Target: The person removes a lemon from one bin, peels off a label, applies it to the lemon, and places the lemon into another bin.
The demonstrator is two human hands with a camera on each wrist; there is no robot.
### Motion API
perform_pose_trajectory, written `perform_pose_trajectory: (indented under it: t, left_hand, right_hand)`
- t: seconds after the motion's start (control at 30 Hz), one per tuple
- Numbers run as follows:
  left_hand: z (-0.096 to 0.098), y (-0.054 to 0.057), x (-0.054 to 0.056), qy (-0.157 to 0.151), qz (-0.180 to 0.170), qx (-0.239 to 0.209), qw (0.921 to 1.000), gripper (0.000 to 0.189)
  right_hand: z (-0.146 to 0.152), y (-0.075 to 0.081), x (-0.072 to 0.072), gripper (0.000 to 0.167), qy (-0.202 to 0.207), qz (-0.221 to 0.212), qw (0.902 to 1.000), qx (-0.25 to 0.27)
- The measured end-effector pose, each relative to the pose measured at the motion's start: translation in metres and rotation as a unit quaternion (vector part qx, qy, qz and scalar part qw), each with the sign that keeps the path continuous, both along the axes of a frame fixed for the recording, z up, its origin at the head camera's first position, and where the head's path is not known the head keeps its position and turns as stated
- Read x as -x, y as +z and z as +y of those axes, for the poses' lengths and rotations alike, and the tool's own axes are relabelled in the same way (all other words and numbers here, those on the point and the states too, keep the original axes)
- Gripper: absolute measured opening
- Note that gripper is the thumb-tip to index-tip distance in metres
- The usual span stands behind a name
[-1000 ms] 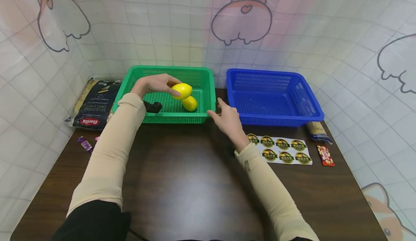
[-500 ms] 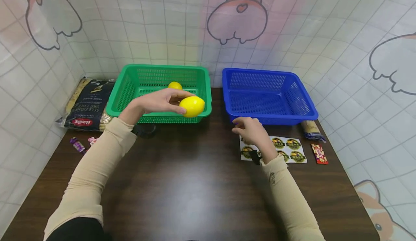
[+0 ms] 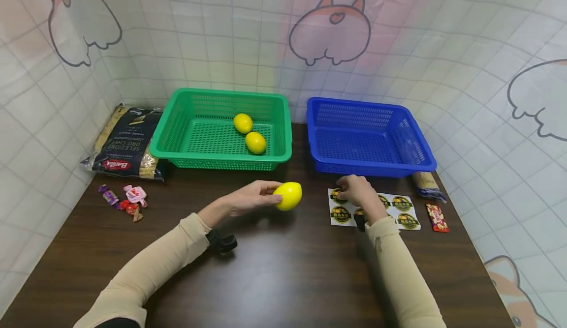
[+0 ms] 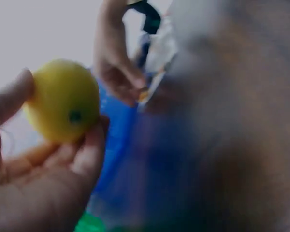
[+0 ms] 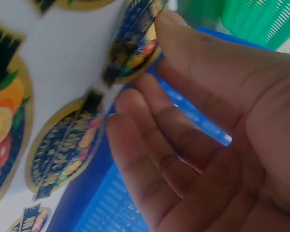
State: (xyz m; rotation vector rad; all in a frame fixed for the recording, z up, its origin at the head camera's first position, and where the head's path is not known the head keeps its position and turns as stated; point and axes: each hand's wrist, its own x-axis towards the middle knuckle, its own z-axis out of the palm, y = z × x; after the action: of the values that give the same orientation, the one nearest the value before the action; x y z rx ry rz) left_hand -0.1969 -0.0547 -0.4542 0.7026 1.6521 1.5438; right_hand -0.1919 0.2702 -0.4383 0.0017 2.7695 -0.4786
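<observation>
My left hand (image 3: 251, 197) holds a yellow lemon (image 3: 289, 196) above the table, left of the white sticker sheet (image 3: 412, 211). In the left wrist view, the thumb and fingers press the lemon (image 4: 63, 101) from opposite sides, and a small dark spot shows on it. My right hand (image 3: 361, 193) has bent fingers at the sheet's near-left stickers. In the right wrist view, the thumb (image 5: 176, 38) meets the edge of a round fruit sticker (image 5: 135, 43). Whether the fingers pinch it cannot be made out. Two more lemons (image 3: 255, 142) lie in the green basket (image 3: 221, 158).
A blue basket (image 3: 367, 165) stands behind the sheet. Left of the green basket lies a bag of penne pasta (image 3: 128, 141), with several wrapped candies (image 3: 135, 194) in front. A red snack packet (image 3: 437, 218) and another small bag (image 3: 427, 185) lie at the right.
My left hand has lifted the lemon out of the green basket and brought it forward and right over the table. My right hand has moved from between the baskets to the sticker sheet.
</observation>
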Motion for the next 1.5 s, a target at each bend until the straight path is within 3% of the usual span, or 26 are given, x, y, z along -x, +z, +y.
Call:
perform_pose_trajectory:
  t: [0.17,0.37,0.6,0.73,0.87,1.0,1.13,1.5]
  left_hand:
    - [0.013,-0.03,-0.008,0.052,-0.083,0.005,0.9952,0.052]
    - [0.021,-0.044,-0.012,0.066,-0.125,-0.006,0.9899,0.054]
    - [0.027,-0.046,-0.013,0.078,-0.156,-0.027,0.9843,0.053]
    - [0.028,-0.046,-0.014,0.075,-0.185,-0.046,0.9789,0.052]
    - [0.029,-0.045,-0.016,0.074,-0.217,-0.073,0.9706,0.054]
    - [0.032,-0.042,-0.018,0.076,-0.236,-0.103,0.9632,0.053]
    - [0.036,-0.04,-0.02,0.084,-0.242,-0.124,0.9587,0.051]
    - [0.036,-0.042,-0.026,0.107,-0.223,-0.147,0.9577,0.052]
  right_hand:
    - [0.006,-0.011,-0.001,0.035,-0.016,0.009,0.9998,-0.002]
    - [0.006,-0.014,-0.001,0.017,-0.038,0.033,0.9987,-0.001]
    - [0.006,-0.009,-0.006,0.015,-0.016,0.06,0.998,-0.008]
    - [0.004,0.002,-0.014,0.013,0.021,0.099,0.9948,0.01]
    - [-0.008,0.016,-0.023,0.009,0.075,0.119,0.9851,0.098]
    - [-0.026,0.029,-0.032,0.011,0.104,0.103,0.964,0.222]
    - [-0.046,0.034,-0.036,0.015,0.098,0.094,0.945,0.297]
    - [-0.07,0.021,-0.032,0.022,0.04,0.093,0.9391,0.329]
